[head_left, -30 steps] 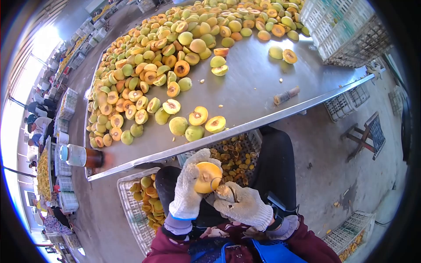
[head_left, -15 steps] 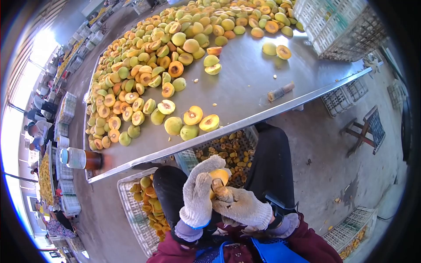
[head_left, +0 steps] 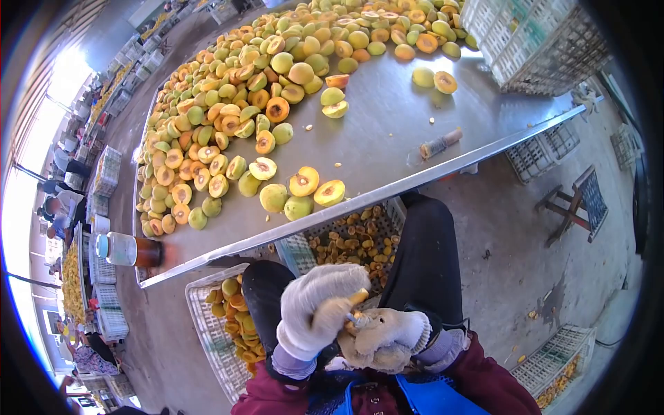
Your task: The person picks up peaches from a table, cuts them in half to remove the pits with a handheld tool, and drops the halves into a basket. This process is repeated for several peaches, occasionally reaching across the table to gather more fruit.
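Note:
Both gloved hands meet above my lap, below the table's front edge. My left hand [head_left: 319, 308] is curled round a yellow fruit half [head_left: 359, 297], of which only a sliver shows between the fingers. My right hand [head_left: 384, 337] is closed on a tool, its small metal part [head_left: 351, 317] showing against the left fingers; the handle is mostly hidden. On the metal table [head_left: 373, 152] lies a large heap of halved fruit [head_left: 228, 104], with a few halves [head_left: 304, 181] near the front edge.
A crate of fruit pieces [head_left: 196, 311] stands left of my legs, another [head_left: 297, 254] between them. On the table are a jar [head_left: 128, 249], a taped handle [head_left: 441, 143] and a tall crate [head_left: 532, 48]. A folding stool [head_left: 577, 204] stands right; people work at far left.
My left hand has turned over and closed round the fruit, hiding most of it. My right hand has rotated, so the tool's handle is now largely covered. The view has shifted slightly.

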The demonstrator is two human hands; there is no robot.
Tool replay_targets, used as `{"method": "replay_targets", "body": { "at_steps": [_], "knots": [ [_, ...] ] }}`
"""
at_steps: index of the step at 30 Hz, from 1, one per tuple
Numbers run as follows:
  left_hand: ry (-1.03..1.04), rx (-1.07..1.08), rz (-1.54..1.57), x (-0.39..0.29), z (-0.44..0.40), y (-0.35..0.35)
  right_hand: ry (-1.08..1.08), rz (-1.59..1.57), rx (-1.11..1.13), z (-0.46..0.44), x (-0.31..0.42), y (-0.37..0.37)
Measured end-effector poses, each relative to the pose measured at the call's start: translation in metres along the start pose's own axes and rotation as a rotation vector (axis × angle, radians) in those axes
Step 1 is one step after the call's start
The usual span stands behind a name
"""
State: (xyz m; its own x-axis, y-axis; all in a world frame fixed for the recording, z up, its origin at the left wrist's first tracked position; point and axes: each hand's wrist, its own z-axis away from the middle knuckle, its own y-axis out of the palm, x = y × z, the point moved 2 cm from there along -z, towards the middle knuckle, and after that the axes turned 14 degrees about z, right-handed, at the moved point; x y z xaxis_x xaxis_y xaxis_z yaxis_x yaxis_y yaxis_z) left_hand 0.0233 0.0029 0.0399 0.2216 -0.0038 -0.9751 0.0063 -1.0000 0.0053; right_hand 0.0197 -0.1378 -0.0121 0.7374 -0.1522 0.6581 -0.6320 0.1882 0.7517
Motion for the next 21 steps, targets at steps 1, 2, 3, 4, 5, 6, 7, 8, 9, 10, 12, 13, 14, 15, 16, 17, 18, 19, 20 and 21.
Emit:
{"method": "replay_targets", "body": {
  "at_steps": [1, 2, 3, 4, 5, 6, 7, 8, 9, 10, 12, 13, 14, 15, 16, 17, 18, 19, 20, 21],
  "knots": [
    [-0.337, -0.097, 0.374, 0.004, 0.004, 0.005, 0.101, -0.195, -0.021, 0.004, 0.004, 0.009],
    [-0.412, -0.143, 0.511, 0.005, -0.002, 0.011, 0.202, -0.392, -0.042, 0.006, 0.005, 0.015],
    [-0.497, -0.275, 0.816, 0.015, -0.003, 0.014, 0.208, -0.386, -0.038, 0.003, 0.000, 0.011],
    [-0.454, -0.401, 0.740, 0.018, -0.005, 0.007, 0.217, -0.075, 0.138, -0.001, -0.011, 0.000],
    [-0.418, -0.525, 0.659, 0.020, -0.004, -0.004, 0.219, 0.230, 0.311, -0.004, -0.024, -0.010],
    [-0.344, -0.550, 0.610, 0.021, 0.002, -0.022, 0.176, 0.206, 0.143, -0.006, -0.039, -0.028],
    [-0.276, -0.612, 0.484, 0.027, 0.013, -0.049, 0.137, 0.175, -0.020, -0.005, -0.048, -0.040],
    [-0.162, -0.690, 0.467, 0.029, 0.025, -0.072, -0.027, 0.200, -0.115, -0.006, -0.004, -0.020],
    [-0.106, -0.742, 0.364, 0.031, 0.038, -0.101, -0.029, 0.204, -0.101, -0.005, 0.010, -0.016],
    [-0.214, -0.744, -0.099, 0.020, 0.045, -0.123, 0.111, 0.075, -0.053, -0.002, 0.017, -0.016],
    [-0.205, -0.461, -0.987, 0.029, 0.061, -0.159, 0.292, -0.088, -0.011, -0.002, 0.037, -0.004],
    [-0.222, -0.186, -1.588, 0.015, 0.047, -0.152, 0.294, -0.080, 0.000, -0.007, 0.035, -0.004],
    [-0.130, -0.265, -1.386, 0.019, 0.033, -0.149, 0.296, -0.035, -0.083, -0.012, 0.027, -0.004],
    [-0.046, -0.332, -1.179, 0.028, 0.018, -0.142, 0.299, 0.003, -0.169, -0.015, 0.019, -0.002],
    [-0.067, -0.324, -0.971, 0.037, -0.003, -0.137, 0.274, 0.076, -0.218, -0.018, 0.016, -0.001],
    [-0.080, -0.267, -0.857, 0.055, -0.022, -0.139, 0.277, 0.083, -0.219, -0.019, 0.015, -0.001],
    [-0.076, -0.214, -0.956, 0.065, -0.044, -0.133, 0.273, 0.111, -0.241, -0.018, 0.014, -0.003],
    [-0.073, -0.143, -1.069, 0.079, -0.064, -0.133, 0.269, 0.140, -0.263, -0.018, 0.013, -0.005],
    [-0.072, -0.067, -1.182, 0.094, -0.081, -0.135, 0.269, 0.143, -0.268, -0.017, 0.013, -0.006],
    [-0.070, -0.066, -1.177, 0.101, -0.094, -0.141, 0.275, 0.161, -0.275, -0.016, 0.013, -0.007]
  ]
}}
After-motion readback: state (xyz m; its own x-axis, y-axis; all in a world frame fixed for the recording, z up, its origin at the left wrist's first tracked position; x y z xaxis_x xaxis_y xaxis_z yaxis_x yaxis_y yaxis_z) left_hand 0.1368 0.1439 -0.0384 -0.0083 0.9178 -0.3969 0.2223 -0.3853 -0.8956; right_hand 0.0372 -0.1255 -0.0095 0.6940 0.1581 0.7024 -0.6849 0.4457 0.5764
